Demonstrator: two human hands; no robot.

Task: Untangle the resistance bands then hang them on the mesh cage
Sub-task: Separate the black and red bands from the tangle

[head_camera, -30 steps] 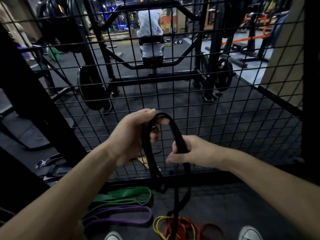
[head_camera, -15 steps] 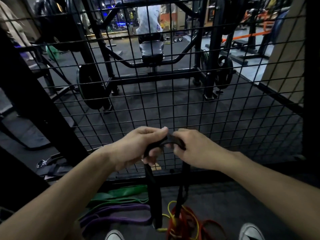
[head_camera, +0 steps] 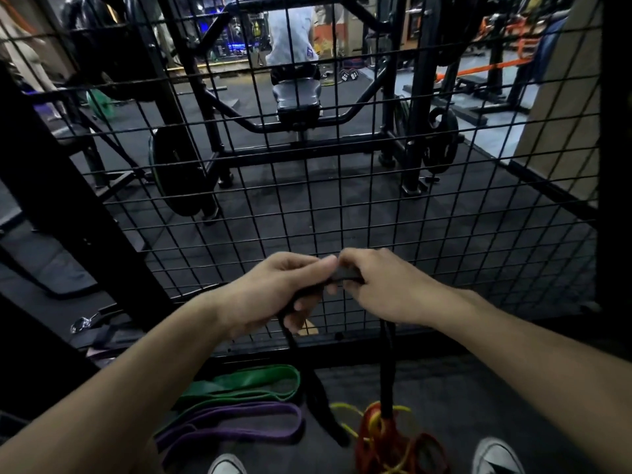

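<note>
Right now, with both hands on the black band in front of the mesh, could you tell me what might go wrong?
1. The black band hangs into the red and yellow bands; lifting may drag that pile along.
2. Left hand and right hand pinch only a short top section; the grip could slip.
3. The green band and purple band lie near the shoes: a trip hazard.
</note>
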